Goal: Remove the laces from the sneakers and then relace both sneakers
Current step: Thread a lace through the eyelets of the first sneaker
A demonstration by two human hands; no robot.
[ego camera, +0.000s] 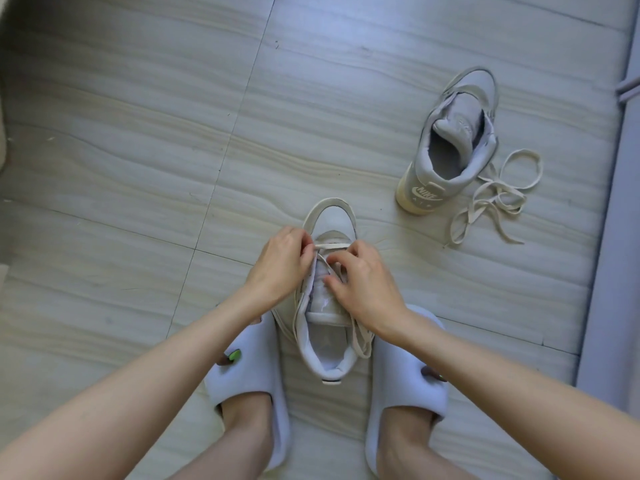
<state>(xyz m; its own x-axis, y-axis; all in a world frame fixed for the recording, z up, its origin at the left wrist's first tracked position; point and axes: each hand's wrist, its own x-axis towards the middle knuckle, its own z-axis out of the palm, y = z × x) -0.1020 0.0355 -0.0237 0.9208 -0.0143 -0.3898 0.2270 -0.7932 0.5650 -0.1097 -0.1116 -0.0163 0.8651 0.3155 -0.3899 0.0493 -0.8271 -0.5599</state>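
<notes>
A person crouches over a pale grey sneaker (329, 306) standing upright on the tiled floor (138, 133), its heel between 2 light blue slides (249, 368) worn on the person's feet and its toe pointing away from them. Both hands work at the front of this near sneaker. The left hand (280, 265) sits at the shoe's left edge, fingers curled, thumb and fingertips pinching the cream lace (332, 245) where a single bar crosses the lowest eyelets. The right hand (363, 285) rests over the tongue just right of that bar, fingers bent and pinching a strand of the same lace; exactly which strand cannot be made out. Loose lengths of the lace trail down both sides of the near sneaker, the longer ones hanging past its right collar beside the right slide. The upper eyelets are unlaced and the tongue shows bare.

Well beyond the near sneaker, up and to its right, the second sneaker (453, 143) stands unlaced with its branded heel turned toward the person. A second cream lace (498, 199) lies in a loose tangle on the floor, just right of that shoe's heel
</notes>
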